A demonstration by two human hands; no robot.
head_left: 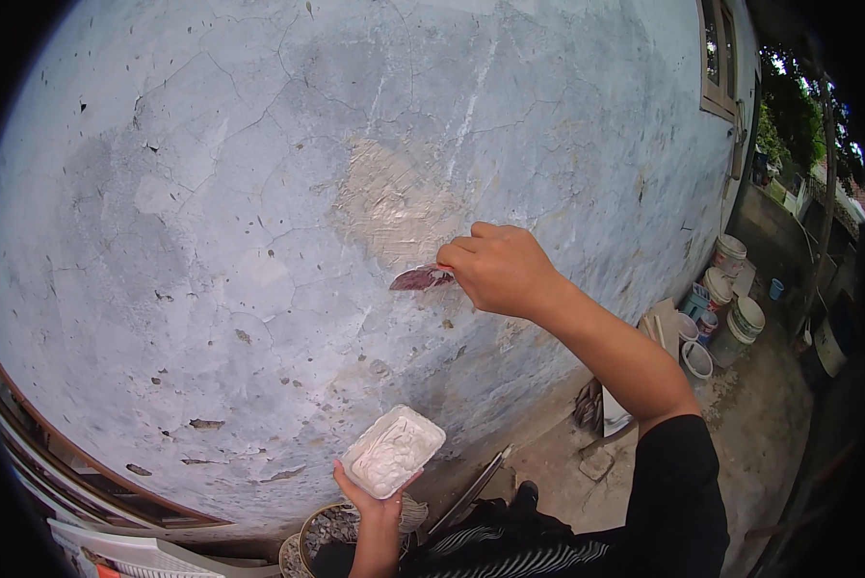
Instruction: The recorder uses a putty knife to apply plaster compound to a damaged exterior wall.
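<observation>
Just below the beige patch (394,204) on the wall (259,332): dark red scraper (417,279), blade pointing left, long axis close to level. Right hand (500,270) pinches its right end, fingers curled in; can't tell if the blade touches the wall. Lower down, left hand (373,503) cups a white tub (439,441) of pale paste (391,453) from below. Tub's open face up, long axis lower left to upper right.

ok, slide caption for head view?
Right-hand grip on a scraper at a beige wall patch; left-hand grip on a tub of pale paste.
</observation>
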